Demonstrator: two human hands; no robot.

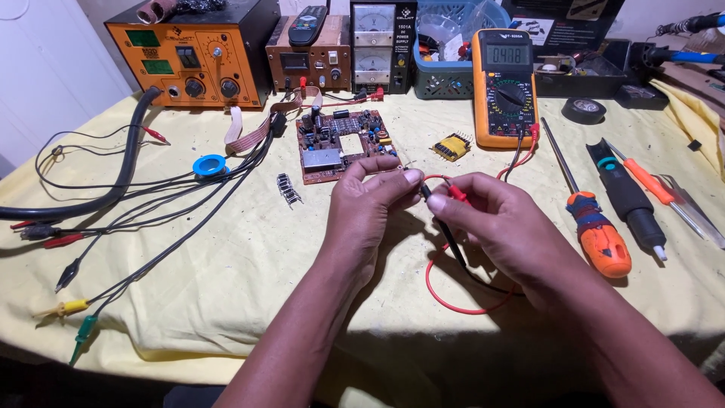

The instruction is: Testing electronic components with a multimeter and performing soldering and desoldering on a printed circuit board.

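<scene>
Left hand [370,193] pinches a small component; right hand [483,215] clamps both probes [442,195], tips best held steady at its 9 o'clock leads.

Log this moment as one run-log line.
left hand: pinches small component | right hand: holds red probe and black probe at it | multimeter: on | circuit board: behind

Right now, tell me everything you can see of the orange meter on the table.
The orange meter is a handheld multimeter in an orange rubbery case with a dark front. It has a grey display at the top, lit with digits, and a round black dial beneath. It stands propped, tilted back, on the yellow cloth behind the hands. A red lead and a black lead plug into its bottom edge and run to the right hand, whose fingers hold both probes.
</scene>
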